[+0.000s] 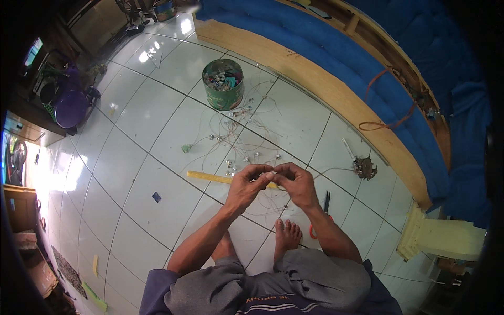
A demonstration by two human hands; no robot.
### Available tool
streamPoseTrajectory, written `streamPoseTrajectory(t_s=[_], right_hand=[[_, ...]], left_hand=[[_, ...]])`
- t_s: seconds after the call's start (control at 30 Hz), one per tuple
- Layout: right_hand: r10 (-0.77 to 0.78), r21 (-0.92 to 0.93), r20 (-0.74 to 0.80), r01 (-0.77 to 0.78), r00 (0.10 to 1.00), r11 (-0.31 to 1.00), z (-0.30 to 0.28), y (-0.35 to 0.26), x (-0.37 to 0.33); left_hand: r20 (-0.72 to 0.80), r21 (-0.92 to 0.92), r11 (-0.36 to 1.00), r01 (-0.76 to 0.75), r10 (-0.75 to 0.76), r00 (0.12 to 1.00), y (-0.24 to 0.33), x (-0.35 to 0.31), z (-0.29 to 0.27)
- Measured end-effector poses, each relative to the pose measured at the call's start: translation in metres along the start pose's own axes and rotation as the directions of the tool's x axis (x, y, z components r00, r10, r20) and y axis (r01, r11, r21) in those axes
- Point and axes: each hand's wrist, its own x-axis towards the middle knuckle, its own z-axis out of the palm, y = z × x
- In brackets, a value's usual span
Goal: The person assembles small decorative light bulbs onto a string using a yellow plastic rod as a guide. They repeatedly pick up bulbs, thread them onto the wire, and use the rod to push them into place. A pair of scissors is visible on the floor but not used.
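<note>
My left hand (249, 184) and my right hand (297, 184) meet in front of me, fingertips pinched together. Between them is a tiny whitish piece, too small to make out. Thin wires (252, 135) with small shiny silvery pieces (246, 159) at their ends lie tangled on the floor just beyond my hands. Under my fingers passes a long yellow strip (209, 177), its right part partly hidden by my left hand. More thin wire curls below my hands. By my right forearm, which covers part of them, lie scissors with dark blades (327, 201) and orange-red handles (313, 231).
A green tin (224, 97) full of small scraps stands beyond the wires. To the right, a dark lumpy clump (365, 168) sits beside a thin pale rod, with a cord. A blue-cushioned wooden bench (325, 79) bounds the far right. A small dark chip (156, 197) lies left.
</note>
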Motion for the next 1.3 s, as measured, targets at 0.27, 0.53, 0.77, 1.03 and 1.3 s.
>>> streamPoseTrajectory(t_s=[0.27,0.53,0.77,1.03,1.3], right_hand=[[0.036,0.496,0.075,-0.069,0.997,0.866,-0.022,0.034,-0.002],[0.056,0.297,-0.913,0.567,0.404,0.769,-0.351,0.007,-0.036],[-0.434,-0.436,-0.888,-0.019,-0.15,0.9,-0.432,-0.039,-0.064],[-0.49,-0.46,-0.871,-0.295,-0.03,0.837,-0.485,-0.085,-0.076],[-0.523,-0.468,-0.379,0.33,0.763,0.82,-0.214,-0.077,0.01]], left_hand=[[-0.11,-0.078,0.993,0.093,-0.102,0.989,-0.034,-0.004,-0.027],[-0.88,0.095,0.967,0.236,-0.029,0.474,-0.137,-0.083,-0.26],[-0.941,0.325,0.715,0.619,0.312,0.132,-0.16,-0.163,-0.373],[-0.891,0.431,0.52,0.738,0.373,0.258,-0.096,-0.21,-0.406],[-0.418,0.901,0.34,0.27,0.516,0.748,-0.022,-0.098,-0.22]])
